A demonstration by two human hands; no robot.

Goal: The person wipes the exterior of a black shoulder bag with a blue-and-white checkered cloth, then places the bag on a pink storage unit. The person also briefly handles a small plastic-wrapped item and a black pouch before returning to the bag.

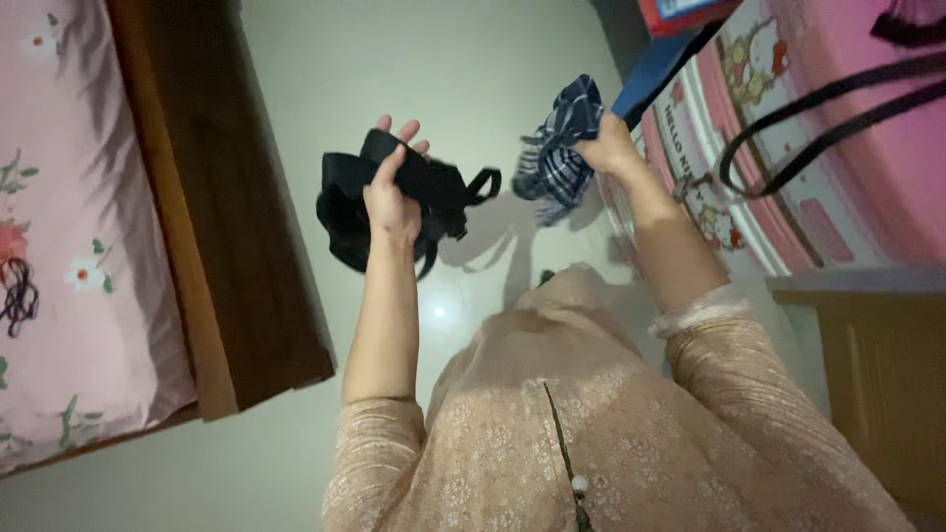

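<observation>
Overhead, left hand (392,192) grips crumpled black garment (414,197); right hand (611,148) clutches bunched checked cloth (560,148)

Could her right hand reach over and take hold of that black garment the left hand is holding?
Probably not freely: the right hand is already closed around a blue checked cloth. Only open air lies between it and the black garment in the left hand.

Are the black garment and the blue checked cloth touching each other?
Apart. The head view shows pale floor between the black garment in the left hand and the blue checked cloth in the right hand.
</observation>
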